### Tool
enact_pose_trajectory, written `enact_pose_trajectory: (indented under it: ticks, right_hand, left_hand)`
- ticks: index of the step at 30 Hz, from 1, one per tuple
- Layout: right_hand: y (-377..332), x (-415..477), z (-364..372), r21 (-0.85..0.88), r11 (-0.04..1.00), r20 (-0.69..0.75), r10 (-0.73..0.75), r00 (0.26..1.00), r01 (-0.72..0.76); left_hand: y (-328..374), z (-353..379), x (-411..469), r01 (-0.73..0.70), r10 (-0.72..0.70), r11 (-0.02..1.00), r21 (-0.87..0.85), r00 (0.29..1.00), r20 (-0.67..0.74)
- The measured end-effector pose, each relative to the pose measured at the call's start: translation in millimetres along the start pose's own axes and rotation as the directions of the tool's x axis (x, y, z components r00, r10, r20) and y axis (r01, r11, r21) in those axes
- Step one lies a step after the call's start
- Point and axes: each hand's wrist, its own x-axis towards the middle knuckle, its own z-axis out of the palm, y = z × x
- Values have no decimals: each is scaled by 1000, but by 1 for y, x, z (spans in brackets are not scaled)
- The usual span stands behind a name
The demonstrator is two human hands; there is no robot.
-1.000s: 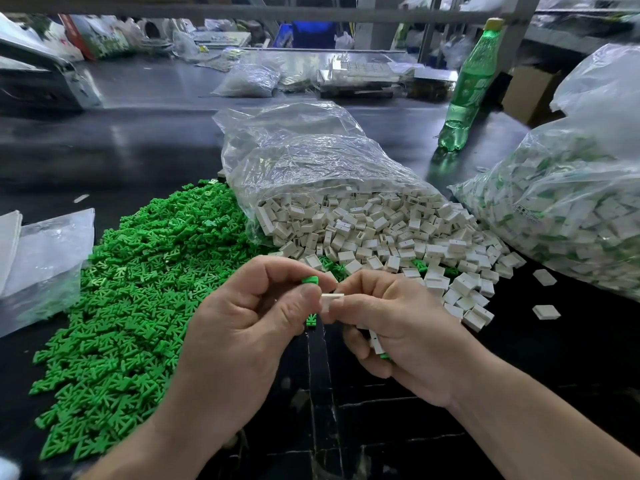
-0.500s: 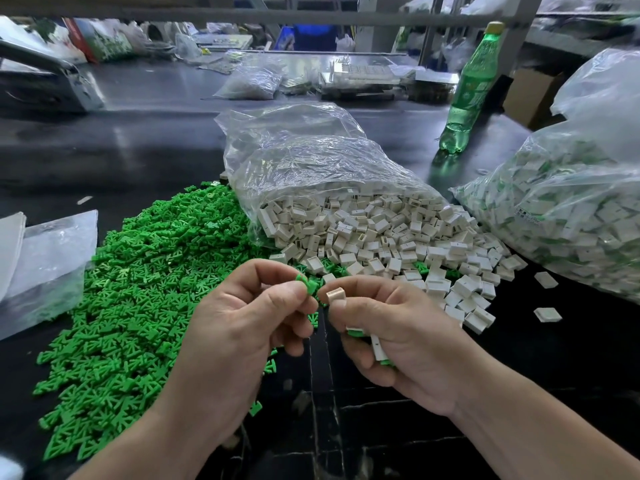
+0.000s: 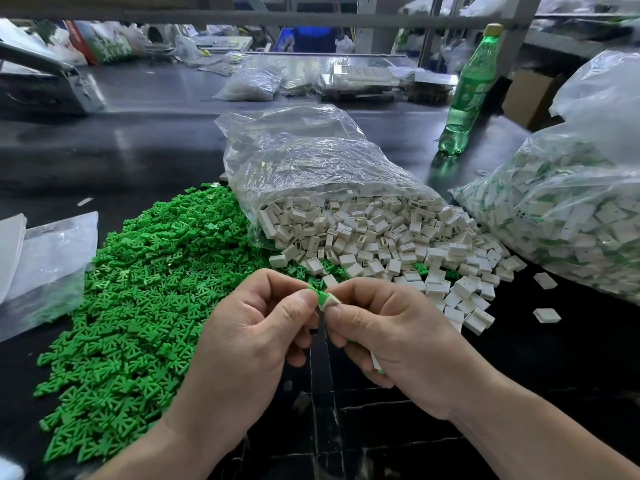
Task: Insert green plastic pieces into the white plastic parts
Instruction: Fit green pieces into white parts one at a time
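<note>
Head view, from left to right: a flat clear plastic bag (image 3: 48,258) lies at the left edge of the frame on the black table (image 3: 138,150). Just beside it, a wide heap of green plastic pieces (image 3: 145,306) spreads across the lower left. At bottom centre, the left hand (image 3: 249,344) pinches one green piece (image 3: 320,296) between thumb and forefinger, its other fingers curled. That piece touches a white part (image 3: 331,301), which the right hand (image 3: 391,341) pinches in the same way; how deep the green piece sits cannot be told. The right hand's lower fingers curl round a few more pieces (image 3: 375,363). Above the hands, an open clear bag (image 3: 311,168) spills loose white parts (image 3: 381,237) toward them. A green bottle (image 3: 467,91) stands upright at upper right. A second bag (image 3: 571,209), full of white parts with green showing, fills the right edge, with two stray white parts (image 3: 546,315) near it.
</note>
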Motion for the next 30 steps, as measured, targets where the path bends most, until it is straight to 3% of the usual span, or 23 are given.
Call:
enact_pose_trajectory:
  ticks: [6,11,14,23,27,28,30]
  right_hand:
    - [-2,-1,1,49,999,8,-14,1000,14]
    - [-2,-6,0,-338,941,3,-22,1000,21]
    - [1,-6,-2,-430,903,10,12,1000,-6]
    - [3,-3,6,-253,967,-94,7,996,-30]
    - [-3,-4,8,-232,971,-26,50,998,-55]
    - [-3,-5,10,-263,964,26,45,999,-36]
    - [-11,-7,21,-335,942,108,40,993,-2]
  left_hand:
    - [0,-1,-1,11,-15,998,65,998,56]
    - [5,-11,2,65,-106,966,252,983,149]
    - [7,-13,1,100,-164,942,321,970,179]
    - [8,-3,-4,-40,-10,936,349,990,139]
    - [4,-8,1,-149,113,778,611,989,98]
    - [4,-8,1,-131,109,813,567,991,74]
    - [3,-3,0,32,-54,983,182,992,117]
